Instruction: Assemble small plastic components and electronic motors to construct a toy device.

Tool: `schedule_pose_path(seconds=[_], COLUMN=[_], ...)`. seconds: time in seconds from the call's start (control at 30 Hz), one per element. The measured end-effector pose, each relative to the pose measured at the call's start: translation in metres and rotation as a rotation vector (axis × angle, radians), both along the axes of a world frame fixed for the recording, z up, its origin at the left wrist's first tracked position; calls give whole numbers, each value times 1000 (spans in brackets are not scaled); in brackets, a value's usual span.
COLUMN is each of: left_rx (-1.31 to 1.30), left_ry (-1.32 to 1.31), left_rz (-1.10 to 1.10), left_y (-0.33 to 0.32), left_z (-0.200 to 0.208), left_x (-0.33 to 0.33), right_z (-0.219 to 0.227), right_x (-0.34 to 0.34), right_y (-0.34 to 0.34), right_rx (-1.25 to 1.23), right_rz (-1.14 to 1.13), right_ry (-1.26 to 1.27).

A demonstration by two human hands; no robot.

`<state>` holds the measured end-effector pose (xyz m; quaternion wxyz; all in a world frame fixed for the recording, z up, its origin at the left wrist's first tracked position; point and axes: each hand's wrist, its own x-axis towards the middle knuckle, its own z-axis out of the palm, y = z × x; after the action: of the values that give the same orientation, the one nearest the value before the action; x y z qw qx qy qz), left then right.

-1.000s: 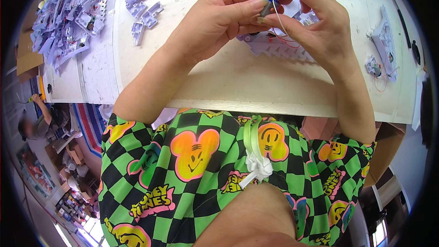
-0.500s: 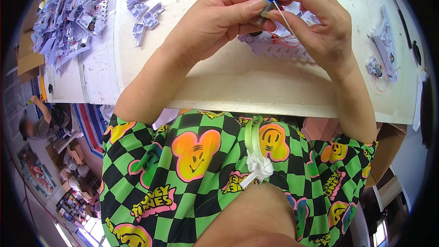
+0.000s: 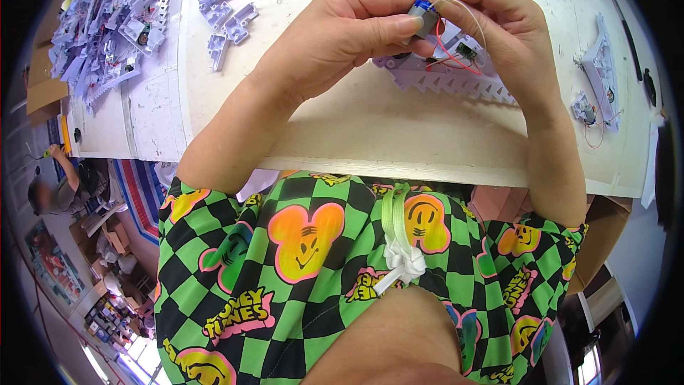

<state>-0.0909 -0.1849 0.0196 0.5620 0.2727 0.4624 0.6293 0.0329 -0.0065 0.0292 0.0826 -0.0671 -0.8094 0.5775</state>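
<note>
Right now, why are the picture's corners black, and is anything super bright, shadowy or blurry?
All in the head view: the fisheye lens likely makes the black corners; the window at lower left glares white; a soft shadow lies on the table below the toothed part; the motor looks fairly clear.

one held motor [image 3: 427,21], one white wire [image 3: 475,18]

In my left grip [image 3: 349,32], the motor [image 3: 429,21] has a smooth grey metal casing and a glossy blue plastic cap [image 3: 425,5]. The red wire [image 3: 454,58] just right of it looks plastic-coated. Beneath my grip, the toothed part [image 3: 442,81] is satin-matt lilac plastic; the table [image 3: 356,128] around it is smooth, faintly scuffed. Nearer me than my grip, the garment [image 3: 306,242] is matt, creased cloth.
</note>
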Motion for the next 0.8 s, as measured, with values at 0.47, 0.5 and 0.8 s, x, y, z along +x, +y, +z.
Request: schedule_pose_path(seconds=[0.47, 0.5, 0.8], left_rx=[-17, -24, 4], left_ry=[-82, -58, 97], left_rz=[22, 11, -7], left_y=[1, 1, 0], left_z=[-1, -1, -6], left_x=[-3, -2, 0], right_z=[0, 0, -5], right_x=[-4, -4, -3], right_y=[3, 3, 7], right_rx=[-201, -201, -321], right_rz=[13, 13, 4], right_ry=[-90, -90, -174])
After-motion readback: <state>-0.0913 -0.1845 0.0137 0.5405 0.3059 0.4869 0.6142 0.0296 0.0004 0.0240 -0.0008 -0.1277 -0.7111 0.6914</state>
